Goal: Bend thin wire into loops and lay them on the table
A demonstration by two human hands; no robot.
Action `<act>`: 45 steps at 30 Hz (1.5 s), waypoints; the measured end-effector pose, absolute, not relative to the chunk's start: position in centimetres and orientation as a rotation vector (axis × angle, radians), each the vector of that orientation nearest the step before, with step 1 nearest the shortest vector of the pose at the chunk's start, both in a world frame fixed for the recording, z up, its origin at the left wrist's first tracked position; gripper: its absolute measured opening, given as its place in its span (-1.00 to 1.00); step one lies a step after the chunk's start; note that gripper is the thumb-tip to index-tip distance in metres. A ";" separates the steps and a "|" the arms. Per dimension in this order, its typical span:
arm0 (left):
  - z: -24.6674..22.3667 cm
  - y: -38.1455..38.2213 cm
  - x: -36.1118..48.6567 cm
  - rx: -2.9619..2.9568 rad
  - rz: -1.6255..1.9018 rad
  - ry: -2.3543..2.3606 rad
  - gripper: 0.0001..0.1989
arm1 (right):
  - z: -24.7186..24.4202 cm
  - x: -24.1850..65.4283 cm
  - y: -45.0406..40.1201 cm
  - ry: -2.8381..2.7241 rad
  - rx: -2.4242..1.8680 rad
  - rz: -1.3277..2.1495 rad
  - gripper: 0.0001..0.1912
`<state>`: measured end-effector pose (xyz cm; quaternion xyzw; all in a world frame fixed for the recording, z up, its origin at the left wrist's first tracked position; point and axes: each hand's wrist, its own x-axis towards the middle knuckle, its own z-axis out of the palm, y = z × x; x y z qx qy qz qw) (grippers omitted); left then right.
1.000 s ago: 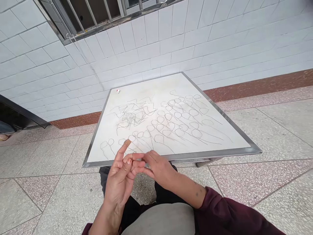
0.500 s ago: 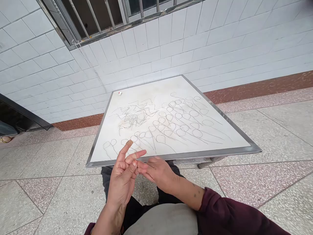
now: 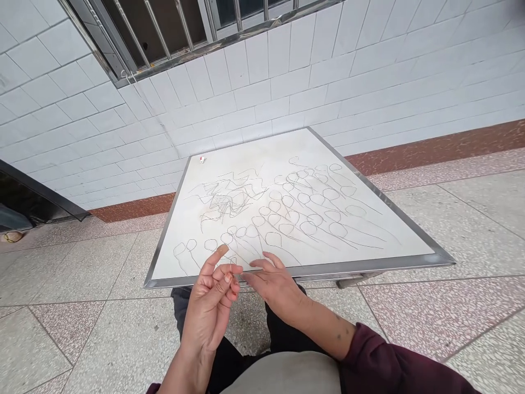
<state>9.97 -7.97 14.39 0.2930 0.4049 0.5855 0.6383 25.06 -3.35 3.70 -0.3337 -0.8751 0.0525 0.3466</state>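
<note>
From my remote view, the white desk (image 3: 348, 266) carries looped pencil-thin lines (image 3: 303, 210). At its near edge, the left hand (image 3: 209, 312) curls narrowly around a fine strand (image 3: 232, 267), though I can't tell if it grips; that strand looks light and limp, best pinched near its end. The right hand (image 3: 274, 293) stays open beside it.

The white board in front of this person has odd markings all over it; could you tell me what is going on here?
A seated person holds both bare hands just above the steel-edged white tabletop. The left hand seems to have a thin loop at its fingertips, though it is too fine to be sure. The open right hand is beside it. Rows of similar loops and a tangled scribble cover the surface.
</note>
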 end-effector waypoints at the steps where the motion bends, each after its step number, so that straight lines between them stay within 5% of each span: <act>1: 14.3 -7.9 10.0 0.687 1.310 0.935 -0.48 | 3.9 25.1 -3.3 -2.271 -0.925 0.122 -0.71; 9: 14.1 -7.2 10.4 0.668 1.215 0.931 -0.50 | 5.6 23.7 -3.3 -2.085 -0.992 0.269 -0.47; 19: 13.6 -7.3 10.5 0.649 1.262 0.843 -0.37 | 3.6 22.6 -4.0 -2.096 -1.041 0.299 -0.81; 30: 12.2 -8.1 11.3 0.954 1.692 1.048 -0.34 | 4.0 22.3 -5.1 -2.167 -0.847 0.374 -0.70; 45: 9.6 -8.7 8.5 1.891 1.384 1.178 -0.45 | 6.3 23.7 -5.4 -2.131 -0.738 0.237 -0.80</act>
